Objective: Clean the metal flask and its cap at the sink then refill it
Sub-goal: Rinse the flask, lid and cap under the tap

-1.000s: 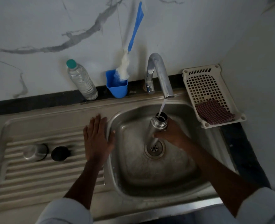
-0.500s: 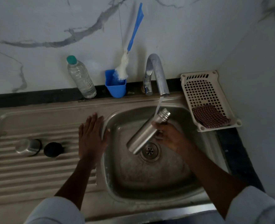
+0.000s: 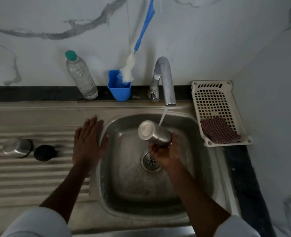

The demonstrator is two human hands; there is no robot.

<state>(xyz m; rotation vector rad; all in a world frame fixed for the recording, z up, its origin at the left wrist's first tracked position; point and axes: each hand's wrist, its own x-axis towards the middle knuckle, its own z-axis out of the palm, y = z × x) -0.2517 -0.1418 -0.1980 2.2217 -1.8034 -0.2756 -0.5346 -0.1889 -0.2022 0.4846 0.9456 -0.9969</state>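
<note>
My right hand (image 3: pixel 165 151) grips the metal flask (image 3: pixel 152 133) over the sink basin (image 3: pixel 132 185). The flask is turned over, its round bottom facing up and its mouth hidden behind my hand, above the drain (image 3: pixel 149 160). Water runs from the tap (image 3: pixel 165 79) and strikes the flask's side. My left hand (image 3: pixel 88 144) rests flat, fingers straight, on the basin's left rim. On the ribbed drainboard (image 3: pixel 30 182) at the left lie the steel cap (image 3: pixel 16 147) and the black inner stopper (image 3: pixel 43 152).
A clear plastic bottle (image 3: pixel 80 76) with a green lid and a blue cup (image 3: pixel 120 91) holding a blue-handled bottle brush (image 3: pixel 128 71) stand against the marble wall. A white perforated basket (image 3: pixel 214 103) with a checked cloth (image 3: pixel 219 130) sits to the right of the sink.
My right hand has turned the flask from upright under the stream, through a tilt, to upside down. My left hand stays on the rim.
</note>
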